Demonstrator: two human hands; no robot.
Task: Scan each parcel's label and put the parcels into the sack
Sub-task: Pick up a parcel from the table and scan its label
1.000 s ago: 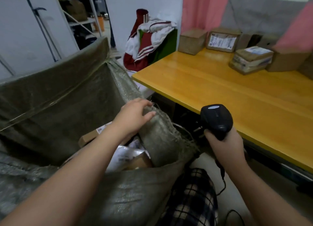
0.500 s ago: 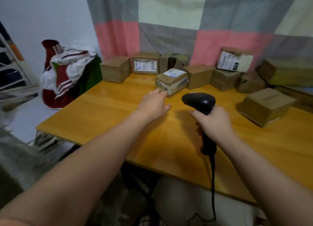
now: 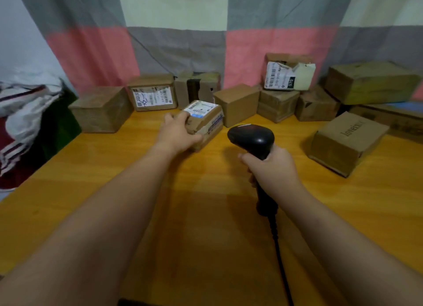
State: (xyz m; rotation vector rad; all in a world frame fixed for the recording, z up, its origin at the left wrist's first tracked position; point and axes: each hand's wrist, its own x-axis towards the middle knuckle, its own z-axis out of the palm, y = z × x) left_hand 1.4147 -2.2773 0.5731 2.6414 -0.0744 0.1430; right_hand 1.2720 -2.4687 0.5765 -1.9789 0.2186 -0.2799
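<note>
Orange table (image 3: pixel 91 191), patchwork curtain (image 3: pixel 178 46) behind; left hand (image 3: pixel 177 135) grips parcel (image 3: pixel 209 120); right hand (image 3: pixel 272 168) grips scanner (image 3: pixel 250 136).

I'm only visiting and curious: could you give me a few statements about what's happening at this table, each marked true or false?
1. The left hand grips a small labelled parcel. True.
2. The right hand is empty. False: it holds a black scanner.
3. The parcel marked 070 sits on top of another box. True.
4. The scanner is cordless. False: a black cable runs from its handle.
</note>
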